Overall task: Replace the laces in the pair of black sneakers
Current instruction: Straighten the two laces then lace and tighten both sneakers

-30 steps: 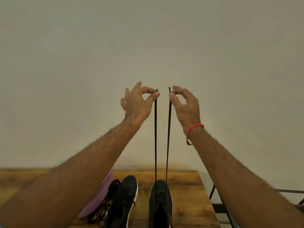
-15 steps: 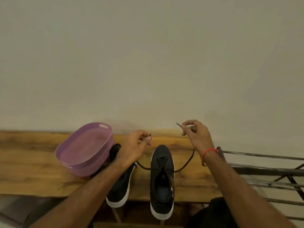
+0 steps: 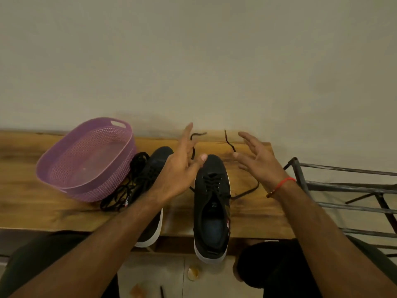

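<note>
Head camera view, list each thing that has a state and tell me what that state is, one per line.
Left hand: open, holding nothing.
Right hand: open, holding nothing.
Right black sneaker with white sole: laced, lace ends loose, untied.
Left black sneaker: upright, partly hidden by the arm.
Purple perforated plastic basket: tilted, empty.
Loose black laces: bundled beside the basket.

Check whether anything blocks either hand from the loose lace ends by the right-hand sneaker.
Nothing visible does. The left hand hangs open right by the left lace end, and the right hand is open beside the right lace end. Both ends lie on bare wooden table around the sneaker.
</note>
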A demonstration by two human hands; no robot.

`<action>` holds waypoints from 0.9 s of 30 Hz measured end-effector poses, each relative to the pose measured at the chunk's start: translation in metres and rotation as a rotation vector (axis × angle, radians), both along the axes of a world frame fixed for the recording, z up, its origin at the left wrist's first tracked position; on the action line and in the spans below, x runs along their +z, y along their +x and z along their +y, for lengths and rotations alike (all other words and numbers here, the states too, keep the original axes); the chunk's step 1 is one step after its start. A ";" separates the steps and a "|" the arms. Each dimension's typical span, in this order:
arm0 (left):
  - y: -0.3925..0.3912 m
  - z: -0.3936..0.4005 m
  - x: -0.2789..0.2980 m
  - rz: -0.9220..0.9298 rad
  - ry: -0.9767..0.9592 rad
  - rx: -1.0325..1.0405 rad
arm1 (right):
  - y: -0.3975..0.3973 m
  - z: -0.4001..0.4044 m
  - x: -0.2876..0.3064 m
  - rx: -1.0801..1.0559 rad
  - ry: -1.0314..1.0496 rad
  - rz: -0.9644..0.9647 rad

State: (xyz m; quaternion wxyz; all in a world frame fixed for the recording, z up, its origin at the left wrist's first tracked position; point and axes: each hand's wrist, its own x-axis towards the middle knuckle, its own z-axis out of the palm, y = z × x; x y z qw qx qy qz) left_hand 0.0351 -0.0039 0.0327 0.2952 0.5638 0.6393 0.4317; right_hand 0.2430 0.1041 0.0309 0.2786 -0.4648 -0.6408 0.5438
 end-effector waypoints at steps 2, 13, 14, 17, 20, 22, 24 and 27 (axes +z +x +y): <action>0.002 0.002 -0.002 0.064 -0.027 0.048 | -0.001 -0.003 0.000 -0.010 0.008 -0.027; 0.014 -0.018 -0.034 0.016 -0.734 0.115 | -0.011 -0.042 -0.008 0.150 -0.407 -0.757; 0.014 -0.019 -0.035 -0.076 -0.734 0.138 | -0.012 -0.042 -0.010 0.161 -0.439 -0.754; 0.018 -0.023 -0.039 -0.279 -0.749 0.152 | -0.012 -0.042 -0.011 0.153 -0.443 -0.694; 0.022 -0.019 -0.048 -0.348 -0.567 0.251 | -0.013 -0.041 -0.016 0.093 -0.412 -0.524; 0.024 -0.016 -0.047 -0.379 -0.424 0.320 | -0.017 -0.038 -0.021 0.022 -0.306 -0.429; 0.027 -0.014 -0.042 -0.465 -0.295 0.345 | -0.022 -0.035 -0.024 -0.056 -0.187 -0.309; 0.027 -0.011 -0.033 -0.523 -0.077 0.277 | -0.028 -0.034 -0.022 -0.039 -0.088 -0.106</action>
